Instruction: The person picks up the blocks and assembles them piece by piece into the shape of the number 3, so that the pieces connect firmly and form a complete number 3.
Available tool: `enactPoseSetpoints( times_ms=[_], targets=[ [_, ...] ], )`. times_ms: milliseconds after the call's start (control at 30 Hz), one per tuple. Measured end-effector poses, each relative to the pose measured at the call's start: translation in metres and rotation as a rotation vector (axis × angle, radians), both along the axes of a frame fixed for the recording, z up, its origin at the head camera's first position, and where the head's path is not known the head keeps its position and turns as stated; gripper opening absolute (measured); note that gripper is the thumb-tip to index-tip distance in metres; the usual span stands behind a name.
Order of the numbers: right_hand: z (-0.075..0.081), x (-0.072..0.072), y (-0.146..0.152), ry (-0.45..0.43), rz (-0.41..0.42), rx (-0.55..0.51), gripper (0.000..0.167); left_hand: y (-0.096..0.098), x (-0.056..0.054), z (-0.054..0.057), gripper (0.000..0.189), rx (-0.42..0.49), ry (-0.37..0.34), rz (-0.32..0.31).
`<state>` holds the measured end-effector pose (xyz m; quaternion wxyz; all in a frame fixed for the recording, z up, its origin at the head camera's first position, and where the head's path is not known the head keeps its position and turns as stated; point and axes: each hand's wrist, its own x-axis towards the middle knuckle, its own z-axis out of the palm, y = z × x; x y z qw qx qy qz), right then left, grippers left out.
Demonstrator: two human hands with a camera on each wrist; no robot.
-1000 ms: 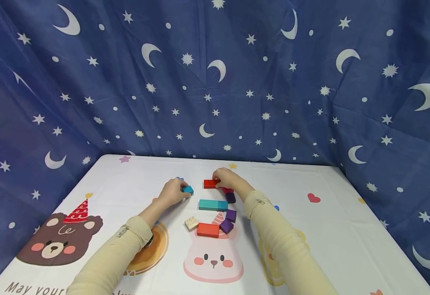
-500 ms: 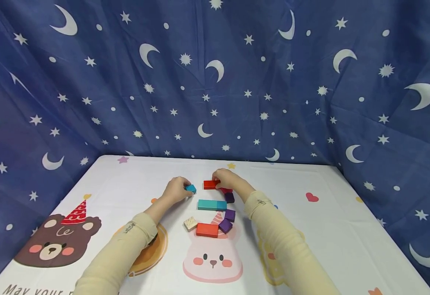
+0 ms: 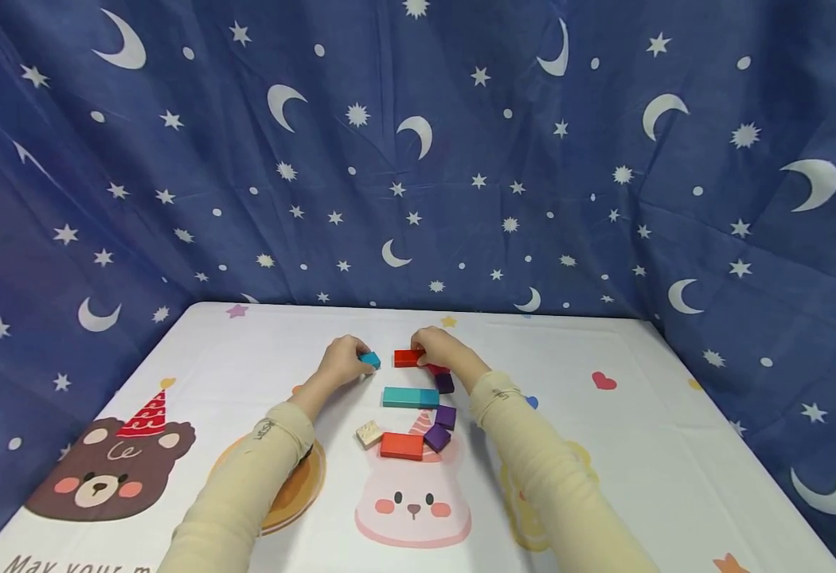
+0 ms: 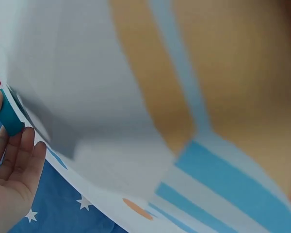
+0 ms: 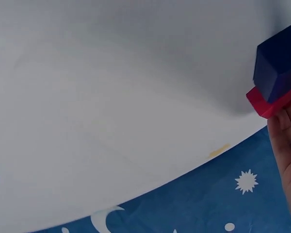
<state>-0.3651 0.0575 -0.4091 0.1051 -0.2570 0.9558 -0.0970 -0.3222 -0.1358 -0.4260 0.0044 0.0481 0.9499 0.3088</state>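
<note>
In the head view my left hand [image 3: 341, 362] pinches a small blue block [image 3: 370, 360] between thumb and fingers. The left wrist view shows that blue block [image 4: 10, 115] at its left edge, between the thumb and the fingertips. My right hand [image 3: 443, 350] grips the right end of a bright red block [image 3: 405, 359], partly covering it. A crimson block [image 3: 437, 369] lies under that hand, with a dark purple block [image 3: 444, 383] against it. The right wrist view has fingers touching the crimson block [image 5: 269, 104], beside the purple block [image 5: 276, 63].
Nearer on the table lie a teal-and-blue bar [image 3: 409, 397], two purple blocks [image 3: 437, 438], an orange-red block [image 3: 401, 446] and a cream block [image 3: 369, 434]. A white cartoon-printed cloth [image 3: 604, 446] covers the table. A blue star-and-moon curtain [image 3: 418, 159] stands behind it.
My left hand has carried the blue block away from me and a little to the right, closer to the red block. The right hand stays nearly still.
</note>
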Motion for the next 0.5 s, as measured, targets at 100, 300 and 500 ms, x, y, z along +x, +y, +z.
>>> enactPoseSetpoints(
  times_ms=[100,300,500],
  targets=[
    [0.001,-0.001,0.001,-0.016,-0.021,-0.028,0.026,0.005,-0.003,0.000,0.033,-0.009,-0.008,0.008],
    [0.002,-0.002,0.001,-0.008,-0.033,-0.007,0.025,0.012,-0.006,0.000,0.033,-0.011,-0.016,-0.002],
    [0.004,0.003,-0.006,0.048,-0.031,0.032,0.024,0.018,-0.007,0.005,0.031,-0.055,-0.005,-0.014]
  ],
)
